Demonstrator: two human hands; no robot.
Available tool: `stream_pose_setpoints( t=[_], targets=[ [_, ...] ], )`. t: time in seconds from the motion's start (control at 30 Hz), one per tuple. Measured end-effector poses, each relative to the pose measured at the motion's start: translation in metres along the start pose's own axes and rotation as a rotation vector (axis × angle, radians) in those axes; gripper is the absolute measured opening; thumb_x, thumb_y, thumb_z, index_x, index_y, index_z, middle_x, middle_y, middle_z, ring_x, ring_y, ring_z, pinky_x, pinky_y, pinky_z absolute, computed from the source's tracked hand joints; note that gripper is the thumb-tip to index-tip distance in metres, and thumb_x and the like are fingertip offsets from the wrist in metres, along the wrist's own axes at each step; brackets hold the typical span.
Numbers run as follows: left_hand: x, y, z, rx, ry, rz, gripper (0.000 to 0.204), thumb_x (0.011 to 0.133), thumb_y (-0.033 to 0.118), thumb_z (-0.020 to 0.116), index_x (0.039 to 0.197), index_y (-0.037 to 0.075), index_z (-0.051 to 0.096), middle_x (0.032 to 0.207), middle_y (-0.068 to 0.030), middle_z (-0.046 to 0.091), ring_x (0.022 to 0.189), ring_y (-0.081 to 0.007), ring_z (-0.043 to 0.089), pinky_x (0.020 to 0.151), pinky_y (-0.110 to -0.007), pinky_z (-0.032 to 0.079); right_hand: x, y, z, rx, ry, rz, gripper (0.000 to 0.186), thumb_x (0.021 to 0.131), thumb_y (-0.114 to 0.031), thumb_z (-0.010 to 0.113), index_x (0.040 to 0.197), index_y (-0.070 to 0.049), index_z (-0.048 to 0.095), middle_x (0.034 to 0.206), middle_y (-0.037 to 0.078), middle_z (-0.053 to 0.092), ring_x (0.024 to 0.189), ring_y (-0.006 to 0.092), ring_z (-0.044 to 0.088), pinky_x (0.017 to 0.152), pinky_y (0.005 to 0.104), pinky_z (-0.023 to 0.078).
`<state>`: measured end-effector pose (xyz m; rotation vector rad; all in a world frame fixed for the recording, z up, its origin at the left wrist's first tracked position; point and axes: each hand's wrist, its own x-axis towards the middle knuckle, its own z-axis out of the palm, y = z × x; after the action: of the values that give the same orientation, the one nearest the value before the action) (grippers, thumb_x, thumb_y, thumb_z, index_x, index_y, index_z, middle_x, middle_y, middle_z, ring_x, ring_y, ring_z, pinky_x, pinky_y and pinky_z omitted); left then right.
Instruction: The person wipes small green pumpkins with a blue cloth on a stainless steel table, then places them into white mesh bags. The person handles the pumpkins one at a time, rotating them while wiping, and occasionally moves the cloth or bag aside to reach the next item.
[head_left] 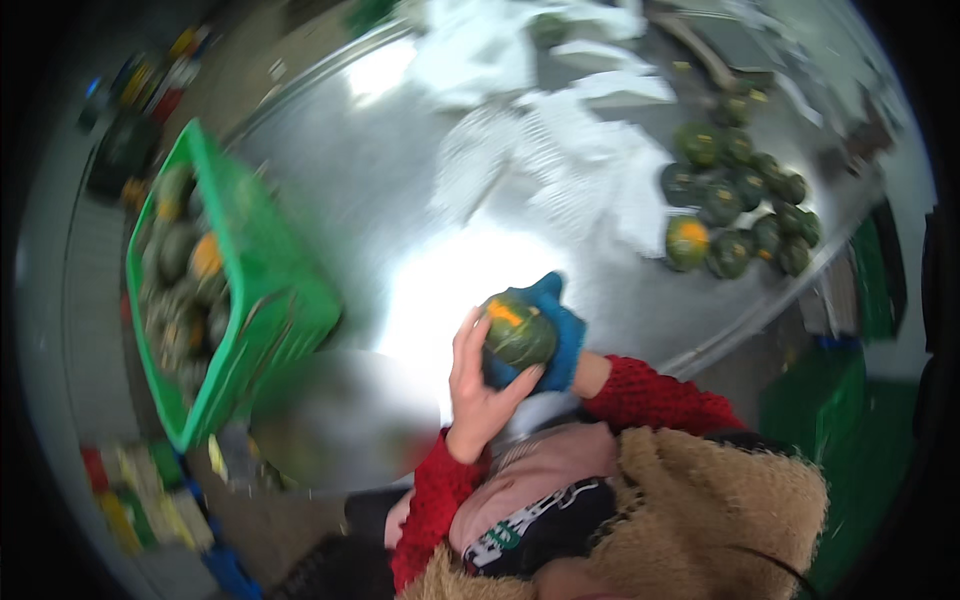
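Note:
A small green pumpkin [522, 338] with an orange patch is held between my two hands above the steel table. My bare left hand [478, 385] curves around its left and lower side, thumb along the bottom edge. Behind and to the right, my right hand [566, 328] wears a blue glove and cups the pumpkin; most of its fingers are hidden. White foam net sleeves [565, 150] lie loosely spread on the table beyond my hands. To their right sits a group of similar small pumpkins [720, 200], one with a large orange patch.
A green plastic crate [310, 295] full of pumpkins stands tilted in view at the left. The metal table [350, 170] has a raised edge. More white sheets lie at the far side, and green crates [815, 410] stand at the right. The lower left is blurred.

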<state>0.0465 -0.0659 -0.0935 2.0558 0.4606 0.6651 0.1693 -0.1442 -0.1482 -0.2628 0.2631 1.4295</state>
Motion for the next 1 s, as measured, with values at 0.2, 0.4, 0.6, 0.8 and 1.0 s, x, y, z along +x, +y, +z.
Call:
stream_pose_setpoints(
  t=[0.2, 0.4, 0.6, 0.8, 1.0],
  targets=[
    [-0.012, -0.013, 0.007, -0.041, -0.086, -0.116, 0.045, 0.073, 0.01, 0.076, 0.113, -0.002, 0.059, 0.111, -0.0173, 0.062, 0.1, -0.0275, 0.06, 0.085, -0.036, 0.048, -0.021, -0.105, 0.04, -0.17, -0.035, -0.471, 0.05, 0.095, -0.04, 0.033, 0.117, 0.001, 0.053, 0.102, 0.019, 0.063, 0.087, 0.0298, 0.061, 0.081, 0.0428, 0.05],
    [-0.026, -0.027, 0.006, -0.085, -0.111, -0.241, 0.032, 0.078, 0.008, 0.072, 0.106, -0.002, 0.062, 0.099, -0.0117, 0.067, 0.091, -0.0196, 0.063, 0.079, -0.031, 0.049, -0.118, -0.177, -0.021, -0.213, 0.126, -1.053, 0.043, 0.097, -0.032, 0.036, 0.121, 0.0, 0.051, 0.111, 0.017, 0.059, 0.097, 0.0259, 0.058, 0.088, 0.039, 0.046],
    [-0.054, -0.052, 0.004, -0.06, -0.057, -0.369, 0.032, 0.077, 0.014, 0.074, 0.103, -0.001, 0.064, 0.093, -0.0123, 0.068, 0.085, -0.0199, 0.063, 0.075, -0.031, 0.05, -0.132, -0.179, -0.147, -0.281, 0.787, -1.536, 0.037, 0.099, -0.025, 0.038, 0.125, -0.001, 0.049, 0.121, 0.015, 0.056, 0.106, 0.0219, 0.054, 0.094, 0.0351, 0.043],
    [-0.057, -0.049, -0.007, 0.152, -0.099, -0.18, 0.037, 0.079, 0.021, 0.074, 0.106, 0.0, 0.061, 0.092, -0.0154, 0.064, 0.081, -0.0298, 0.062, 0.073, -0.038, 0.049, -0.033, -0.182, -0.14, -0.974, 0.844, -1.35, 0.034, 0.098, -0.021, 0.041, 0.125, -0.001, 0.049, 0.126, 0.015, 0.054, 0.11, 0.0211, 0.053, 0.098, 0.0337, 0.041],
    [-0.087, -0.064, -0.06, 0.481, 0.172, -0.216, 0.039, 0.078, 0.026, 0.071, 0.103, 0.002, 0.056, 0.099, -0.0154, 0.056, 0.092, -0.0316, 0.054, 0.078, -0.042, 0.044, 0.014, -0.263, -0.088, -1.564, 1.008, -1.202, 0.034, 0.096, -0.022, 0.044, 0.122, -0.001, 0.051, 0.126, 0.015, 0.054, 0.111, 0.0236, 0.053, 0.097, 0.0346, 0.042]
  ],
)
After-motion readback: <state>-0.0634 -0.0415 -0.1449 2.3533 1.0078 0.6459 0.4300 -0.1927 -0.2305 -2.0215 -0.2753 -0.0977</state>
